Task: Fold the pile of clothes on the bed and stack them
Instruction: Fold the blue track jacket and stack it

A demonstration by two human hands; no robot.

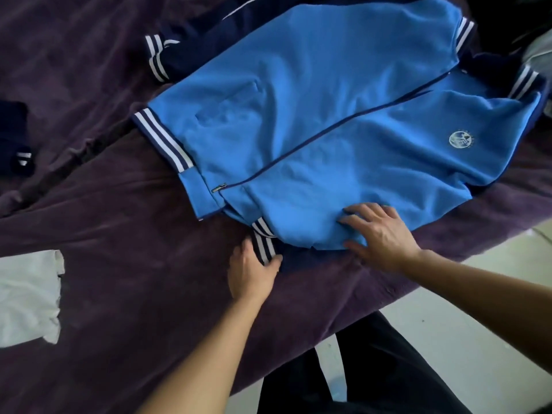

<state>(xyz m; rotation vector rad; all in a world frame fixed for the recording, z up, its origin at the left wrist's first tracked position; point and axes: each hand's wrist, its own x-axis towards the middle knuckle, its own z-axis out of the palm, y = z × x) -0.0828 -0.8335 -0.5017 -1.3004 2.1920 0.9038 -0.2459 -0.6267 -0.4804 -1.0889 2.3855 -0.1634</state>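
Right hand (pixel 379 234) lies flat, fingers spread, palm down on the near lower edge of the blue jacket (pixel 313 115), pressing the cloth onto the bed (pixel 134 234). Left hand (pixel 254 270) sits just beside it, to its left, at the striped cuff (pixel 264 243); thumb lies over the navy-and-white ribbing, other fingers tucked under or behind, so probably a loose pinch on the cuff, hard to be sure.

Beyond the hands the jacket lies front up and zipped, its zipper (pixel 328 127) running diagonally away from the left hand toward the far right. Round logo (pixel 461 139) is above the right hand. Striped hem band (pixel 162 138) forms the jacket's left edge, up and left of the left hand. A navy sleeve (pixel 167 55) with striped cuff sticks out at the far left corner.

Left of the left hand there is a wide stretch of bare purple cover. At the far left edge lies a white garment (pixel 28 297); above it a dark navy piece (pixel 15 138). Right of the right hand the bed edge drops to pale floor (pixel 448 300).
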